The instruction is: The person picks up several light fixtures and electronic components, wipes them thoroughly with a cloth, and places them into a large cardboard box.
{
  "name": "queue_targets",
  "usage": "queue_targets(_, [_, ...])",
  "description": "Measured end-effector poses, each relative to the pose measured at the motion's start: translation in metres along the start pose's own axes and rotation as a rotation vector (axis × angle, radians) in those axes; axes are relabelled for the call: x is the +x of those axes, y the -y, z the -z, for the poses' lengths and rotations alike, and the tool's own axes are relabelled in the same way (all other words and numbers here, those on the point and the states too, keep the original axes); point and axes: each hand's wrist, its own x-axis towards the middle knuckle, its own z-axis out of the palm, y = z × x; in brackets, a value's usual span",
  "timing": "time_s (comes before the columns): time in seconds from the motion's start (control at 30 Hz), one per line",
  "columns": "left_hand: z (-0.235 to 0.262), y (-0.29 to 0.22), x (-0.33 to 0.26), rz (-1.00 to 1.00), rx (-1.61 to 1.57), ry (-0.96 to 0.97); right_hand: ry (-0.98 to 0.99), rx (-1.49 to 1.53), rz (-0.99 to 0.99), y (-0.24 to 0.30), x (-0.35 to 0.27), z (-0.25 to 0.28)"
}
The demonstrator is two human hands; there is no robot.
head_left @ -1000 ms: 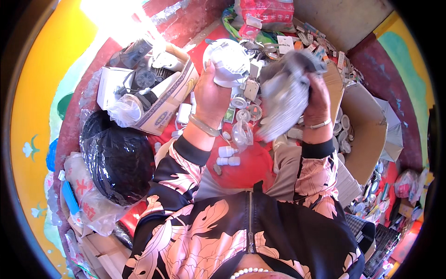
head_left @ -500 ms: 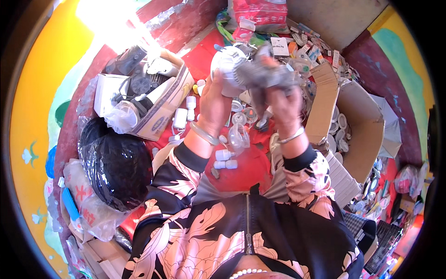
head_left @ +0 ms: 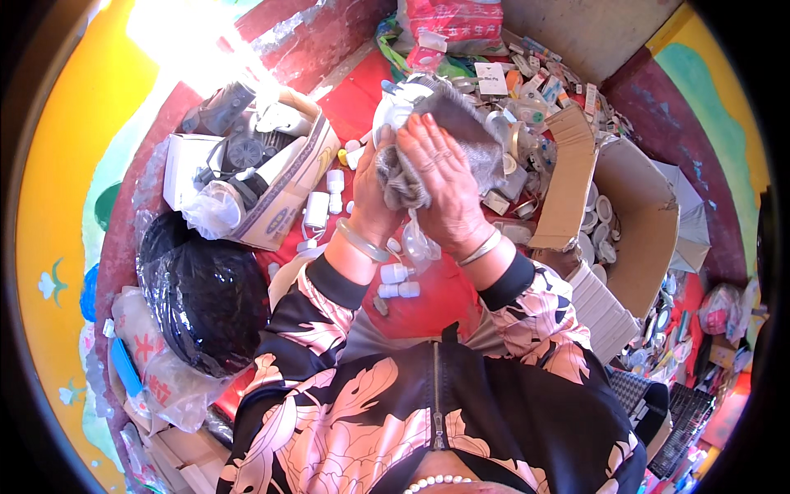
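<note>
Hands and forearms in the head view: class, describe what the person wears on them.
The left sleeve and right sleeve are black with large pink floral shapes, ending in plain black cuffs. The left hand has a thick, pale bangle at its wrist; the right hand, a slimmer silvery bangle. No gloves.

The left hand [head_left: 373,194], holding a white fixture [head_left: 393,105], and the right hand [head_left: 441,179], laid flat over a gray cloth [head_left: 471,132], fill the space at the cloth's near side. From the cloth toward the body, bare red sheet [head_left: 448,303] leaves a low passage — narrowed by white cylinders [head_left: 401,289] at its left. Beyond and left of the cloth, another strip of sheet gives room, bordered by a filled carton [head_left: 292,198]. Right of the cloth, loose fittings [head_left: 517,179] crowd in; then a cardboard flap [head_left: 568,177] stands across the way. Straight beyond the cloth, a red bag [head_left: 457,23] blocks passage.
</note>
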Motion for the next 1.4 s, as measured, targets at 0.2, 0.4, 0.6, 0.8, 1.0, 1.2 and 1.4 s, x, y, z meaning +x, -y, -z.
queue_targets(0.2, [-0.011,-0.005,0.002,-0.111,0.207,0.031,-0.094,0.136,-0.294,-0.056,0.000,0.001])
queue_targets(0.4, [-0.013,-0.019,0.007,-0.167,0.141,0.023,-0.612,1.217,-0.413,-0.097,-0.005,0.034])
queue_targets(0.6, [-0.008,-0.019,0.008,-0.162,0.199,0.015,-0.555,1.163,-0.936,-0.073,0.007,0.056])
queue_targets(0.8, [-0.010,-0.013,0.007,-0.149,0.326,0.042,-0.344,1.206,-0.888,-0.043,0.008,0.049])
queue_targets(1.0, [-0.009,-0.007,0.004,-0.160,0.436,0.069,-0.257,1.041,-0.770,-0.043,0.008,0.039])
queue_targets(1.2, [-0.010,0.000,0.001,-0.211,0.689,0.077,-0.177,1.449,-1.160,-0.032,0.009,0.040])
queue_targets(1.4, [-0.011,0.006,0.001,-0.296,0.735,0.120,-0.214,1.593,-1.312,-0.033,0.006,0.033])
